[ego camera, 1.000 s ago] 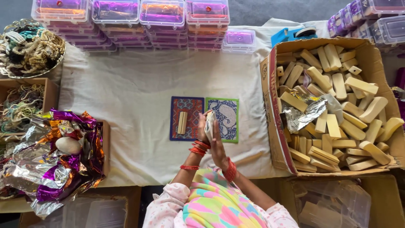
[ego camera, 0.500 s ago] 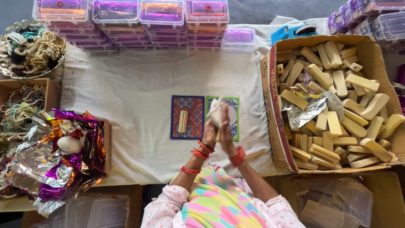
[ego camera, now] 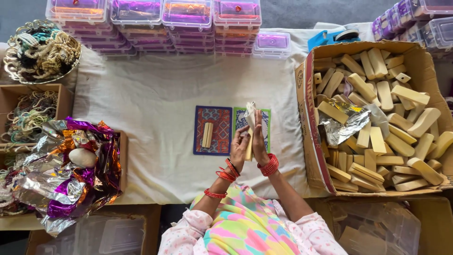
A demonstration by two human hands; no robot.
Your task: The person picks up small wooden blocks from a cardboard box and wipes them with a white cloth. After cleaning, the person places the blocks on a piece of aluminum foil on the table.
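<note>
We see a bright, sharp picture with soft, even light and faint shadows. The crinkly foil (ego camera: 56,184) gleams (little white sparkles), and the clear boxes (ego camera: 188,19) shine purple on top.

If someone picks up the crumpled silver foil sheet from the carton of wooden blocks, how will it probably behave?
The silver foil sheet looks thin and creased, so it is probably very light and would crinkle, keeping its folds rather than hanging limp. Its edges seem ragged, so it may tear if pulled hard. It rests loosely on the wooden blocks, so it should lift freely.
</note>
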